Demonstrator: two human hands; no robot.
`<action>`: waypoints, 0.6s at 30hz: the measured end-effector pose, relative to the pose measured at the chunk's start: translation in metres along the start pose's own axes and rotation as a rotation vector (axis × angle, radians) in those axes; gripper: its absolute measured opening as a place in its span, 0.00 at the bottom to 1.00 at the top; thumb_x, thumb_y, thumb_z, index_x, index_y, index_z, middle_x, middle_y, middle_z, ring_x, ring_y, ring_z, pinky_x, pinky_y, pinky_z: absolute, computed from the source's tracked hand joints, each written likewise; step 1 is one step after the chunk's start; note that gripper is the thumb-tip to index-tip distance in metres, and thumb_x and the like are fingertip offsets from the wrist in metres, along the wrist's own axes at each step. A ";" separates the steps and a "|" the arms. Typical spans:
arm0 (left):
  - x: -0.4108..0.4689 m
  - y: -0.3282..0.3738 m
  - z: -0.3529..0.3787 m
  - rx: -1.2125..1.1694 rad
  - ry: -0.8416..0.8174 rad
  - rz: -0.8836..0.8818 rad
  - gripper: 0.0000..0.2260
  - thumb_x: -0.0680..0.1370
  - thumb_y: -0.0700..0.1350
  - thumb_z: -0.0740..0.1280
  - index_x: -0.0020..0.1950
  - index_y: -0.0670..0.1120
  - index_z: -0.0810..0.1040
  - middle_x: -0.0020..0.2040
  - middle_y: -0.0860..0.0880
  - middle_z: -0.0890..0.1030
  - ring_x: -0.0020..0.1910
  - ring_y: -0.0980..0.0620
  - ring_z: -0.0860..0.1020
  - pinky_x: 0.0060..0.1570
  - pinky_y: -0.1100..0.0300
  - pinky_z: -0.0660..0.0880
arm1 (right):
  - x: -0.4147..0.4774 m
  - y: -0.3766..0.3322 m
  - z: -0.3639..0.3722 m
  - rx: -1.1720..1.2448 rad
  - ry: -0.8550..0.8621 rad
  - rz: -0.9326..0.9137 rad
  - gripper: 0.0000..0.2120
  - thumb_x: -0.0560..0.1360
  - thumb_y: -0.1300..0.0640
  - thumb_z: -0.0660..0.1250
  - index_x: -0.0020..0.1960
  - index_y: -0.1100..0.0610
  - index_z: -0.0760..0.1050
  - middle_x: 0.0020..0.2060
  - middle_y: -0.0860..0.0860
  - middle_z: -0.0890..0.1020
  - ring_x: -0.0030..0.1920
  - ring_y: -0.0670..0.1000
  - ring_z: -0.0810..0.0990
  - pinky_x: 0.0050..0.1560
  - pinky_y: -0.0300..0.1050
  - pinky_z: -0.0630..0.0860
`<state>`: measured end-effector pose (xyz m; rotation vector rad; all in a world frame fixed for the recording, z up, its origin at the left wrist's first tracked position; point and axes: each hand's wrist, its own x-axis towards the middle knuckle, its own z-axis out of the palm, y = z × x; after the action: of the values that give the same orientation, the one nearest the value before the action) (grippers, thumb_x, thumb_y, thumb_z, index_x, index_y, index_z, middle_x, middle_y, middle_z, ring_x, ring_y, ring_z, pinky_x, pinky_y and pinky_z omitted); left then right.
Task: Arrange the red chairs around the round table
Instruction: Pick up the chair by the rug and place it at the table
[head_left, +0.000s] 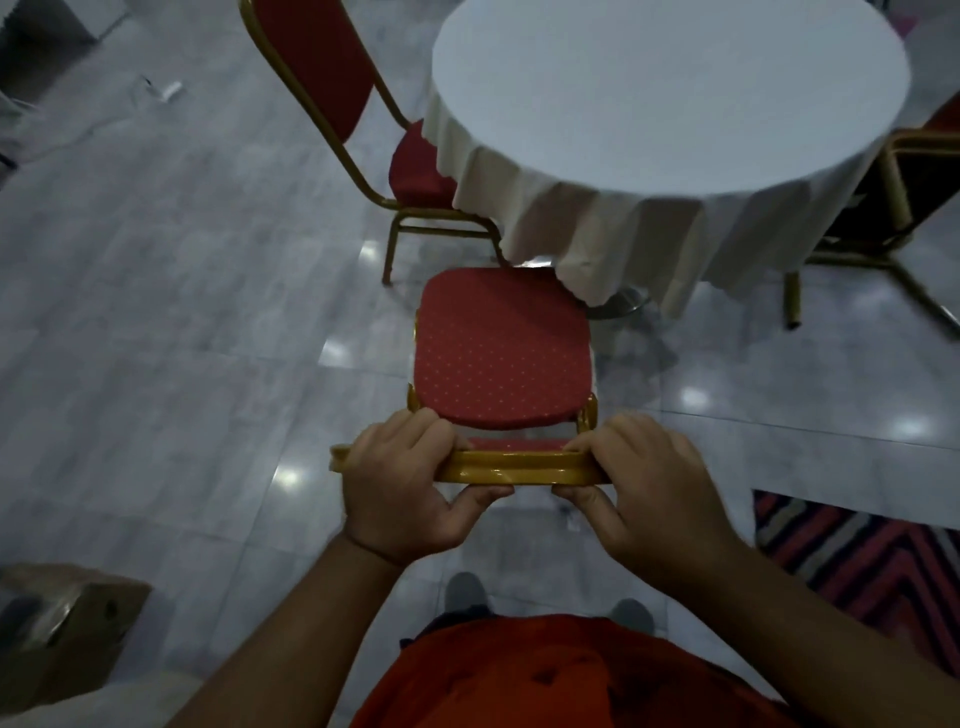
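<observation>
Both hands grip the glossy gold metal top rail (511, 467) of a red chair (501, 348): the left hand (410, 483) wraps its fingers over the rail's left end with the thumb beneath, and the right hand (641, 488) clamps the right end the same way. The chair's padded seat is a rounded square of red fabric dotted with a fine pale pattern, and its front edge sits just under the hem of the white tablecloth (582, 228), which falls in soft pleats from the round table (670, 98). Three chairs show in all: a second red chair (332, 88) with a gold tube frame stands tucked at the table's left edge, and a third chair (883, 208), dark and partly hidden, seems to be at the right edge. The floor (182, 312) is polished grey marble-like tile with bright reflections. A zigzag-patterned rug (857, 551) lies at the right, and a brown cardboard box (67, 623) at the lower left.
</observation>
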<state>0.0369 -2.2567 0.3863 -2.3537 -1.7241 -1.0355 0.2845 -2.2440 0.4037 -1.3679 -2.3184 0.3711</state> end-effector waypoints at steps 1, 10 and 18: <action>0.003 0.004 0.004 -0.025 -0.014 0.008 0.26 0.74 0.68 0.68 0.36 0.45 0.77 0.33 0.51 0.74 0.32 0.52 0.70 0.30 0.53 0.68 | -0.005 0.004 -0.003 -0.006 0.019 0.011 0.13 0.76 0.39 0.60 0.50 0.47 0.74 0.43 0.40 0.68 0.43 0.46 0.70 0.43 0.49 0.70; 0.024 0.050 0.055 -0.183 -0.142 0.130 0.24 0.74 0.68 0.69 0.38 0.46 0.77 0.35 0.52 0.74 0.34 0.52 0.71 0.34 0.51 0.70 | -0.055 0.052 -0.023 0.001 0.102 0.164 0.18 0.78 0.35 0.57 0.49 0.48 0.76 0.44 0.41 0.74 0.44 0.46 0.72 0.45 0.51 0.70; 0.057 0.059 0.084 -0.211 -0.288 0.168 0.25 0.75 0.70 0.66 0.40 0.48 0.74 0.37 0.53 0.72 0.36 0.53 0.70 0.37 0.52 0.70 | -0.045 0.087 -0.032 -0.061 0.017 0.239 0.15 0.76 0.36 0.58 0.51 0.46 0.73 0.46 0.41 0.72 0.47 0.46 0.69 0.50 0.51 0.68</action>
<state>0.1377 -2.1980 0.3712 -2.8456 -1.5242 -0.9316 0.3861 -2.2412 0.3848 -1.6776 -2.1741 0.3607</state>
